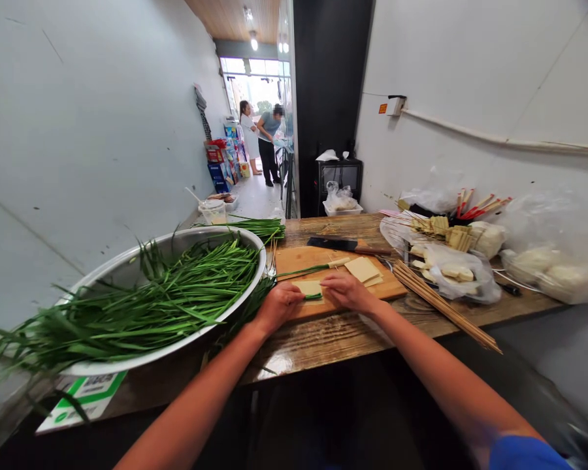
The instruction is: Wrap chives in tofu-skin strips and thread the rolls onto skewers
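At frame centre, a small tofu-skin sheet [308, 288] with a few chive stalks [314, 297] laid across it is pinched between both hands on the cutting board [294, 258]. The left hand [278, 307] is closed on the sheet's left edge; the right hand [347, 292] is closed on its right side, fingers curled over the chive ends. The hands are nearly touching.

Risks, as judged: the thin sheet could be torn if pulled too tight; the chives could slip out sideways if the grip is loosened; the roll could spring open. The board sits near the table [323, 343] front edge, so a dropped piece could be lost off it.

Around: a stack of cut sheets [363, 269] is seen just right of the hands, with 1 long chive [308, 268] lying across the board behind them. A cleaver [345, 245] is laid at the board's far edge, blade toward the left, close enough to be brushed on a reach. A bundle of bamboo skewers [441, 303] is spread at lower right, near the right forearm, and could be knocked. The big metal basin [127, 271] of chives fills the left, its rim crowding the board. Plastic bags [458, 267] of food clutter the right. 2 people [261, 140] are standing far back, upper centre.
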Demonstrator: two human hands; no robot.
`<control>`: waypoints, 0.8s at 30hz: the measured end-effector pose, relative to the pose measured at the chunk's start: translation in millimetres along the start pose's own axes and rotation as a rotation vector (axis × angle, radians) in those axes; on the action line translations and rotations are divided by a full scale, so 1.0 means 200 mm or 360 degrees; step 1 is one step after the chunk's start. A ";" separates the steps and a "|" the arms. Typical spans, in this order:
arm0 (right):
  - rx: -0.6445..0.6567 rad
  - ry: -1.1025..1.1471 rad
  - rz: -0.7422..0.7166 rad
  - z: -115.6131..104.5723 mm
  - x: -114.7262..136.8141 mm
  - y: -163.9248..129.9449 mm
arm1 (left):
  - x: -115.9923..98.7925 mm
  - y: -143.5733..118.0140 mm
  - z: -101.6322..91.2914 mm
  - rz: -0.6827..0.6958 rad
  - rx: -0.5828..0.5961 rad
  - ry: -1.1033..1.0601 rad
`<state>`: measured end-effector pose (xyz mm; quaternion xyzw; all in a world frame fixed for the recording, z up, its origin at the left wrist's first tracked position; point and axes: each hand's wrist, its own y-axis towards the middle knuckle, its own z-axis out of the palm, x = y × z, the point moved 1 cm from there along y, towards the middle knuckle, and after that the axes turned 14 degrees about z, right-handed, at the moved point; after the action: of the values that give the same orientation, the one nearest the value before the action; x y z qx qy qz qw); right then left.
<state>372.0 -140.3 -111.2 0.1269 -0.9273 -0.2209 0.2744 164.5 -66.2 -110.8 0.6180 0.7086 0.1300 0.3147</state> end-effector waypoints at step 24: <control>0.0340 -0.1225 -0.0306 0.07 0.21 0.01 | -0.02 0.04 -0.06 0.0271 0.0342 0.0230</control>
<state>328.7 -149.0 -101.9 0.1488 -0.9639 -0.1793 -0.1292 163.2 -66.6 -96.6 0.6950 0.6843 0.1237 0.1829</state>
